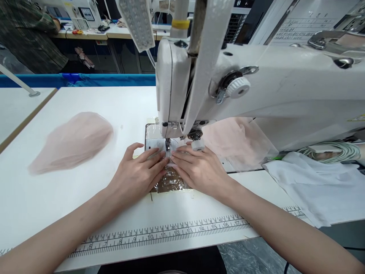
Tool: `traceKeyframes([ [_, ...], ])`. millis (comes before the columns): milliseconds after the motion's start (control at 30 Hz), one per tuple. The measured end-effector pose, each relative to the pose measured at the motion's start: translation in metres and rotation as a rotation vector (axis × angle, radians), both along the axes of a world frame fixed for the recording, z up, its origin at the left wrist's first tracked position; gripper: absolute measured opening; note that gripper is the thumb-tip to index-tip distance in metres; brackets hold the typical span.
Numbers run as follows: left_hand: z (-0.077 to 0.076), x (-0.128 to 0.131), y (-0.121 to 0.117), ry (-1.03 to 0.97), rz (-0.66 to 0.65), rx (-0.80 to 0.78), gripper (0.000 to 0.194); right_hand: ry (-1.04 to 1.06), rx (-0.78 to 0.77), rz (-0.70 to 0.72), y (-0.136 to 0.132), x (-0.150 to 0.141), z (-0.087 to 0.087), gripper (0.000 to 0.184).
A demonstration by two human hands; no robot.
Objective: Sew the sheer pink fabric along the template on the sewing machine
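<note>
My left hand [139, 171] lies to the left of the sewing machine's presser foot [168, 144], fingers stretched toward it and thumb spread apart. From the other side, my right hand [199, 167] reaches in with its fingers laid flat beside the foot. Between the fingertips, a thin whitish strip shows just in front of the foot; the hands hide most of it. A sheer pale pink fabric piece [234, 140] is spread under the machine's arm, beyond my right hand. Another pale pink piece [75, 140] lies on the table at left.
The white sewing machine [270, 83] spans the upper right. White cloth [319, 186] and a coil of pale green cord [333, 150] are at right. A printed ruler [171, 232] runs along the table's front edge. A co-worker's sleeve [31, 23] is at upper left.
</note>
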State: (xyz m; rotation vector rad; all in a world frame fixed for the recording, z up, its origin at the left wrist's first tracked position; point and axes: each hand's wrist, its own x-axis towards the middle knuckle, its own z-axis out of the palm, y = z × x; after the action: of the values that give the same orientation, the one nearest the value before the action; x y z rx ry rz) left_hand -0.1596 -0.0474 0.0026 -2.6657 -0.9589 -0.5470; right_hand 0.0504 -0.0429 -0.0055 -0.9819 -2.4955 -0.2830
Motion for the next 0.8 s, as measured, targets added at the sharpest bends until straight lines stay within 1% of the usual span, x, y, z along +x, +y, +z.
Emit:
traceKeyframes([
  [200,0.000,0.000,0.003,-0.007,0.015,-0.033,0.025,0.013,-0.021,-0.012,0.001,-0.001,0.000,0.023],
  [467,-0.002,-0.001,0.006,-0.014,0.011,-0.026,0.024,0.003,-0.002,-0.020,0.003,-0.001,-0.002,0.025],
  [800,-0.004,-0.002,0.011,0.001,0.024,-0.020,0.026,-0.002,-0.031,-0.043,0.005,-0.002,-0.001,0.026],
])
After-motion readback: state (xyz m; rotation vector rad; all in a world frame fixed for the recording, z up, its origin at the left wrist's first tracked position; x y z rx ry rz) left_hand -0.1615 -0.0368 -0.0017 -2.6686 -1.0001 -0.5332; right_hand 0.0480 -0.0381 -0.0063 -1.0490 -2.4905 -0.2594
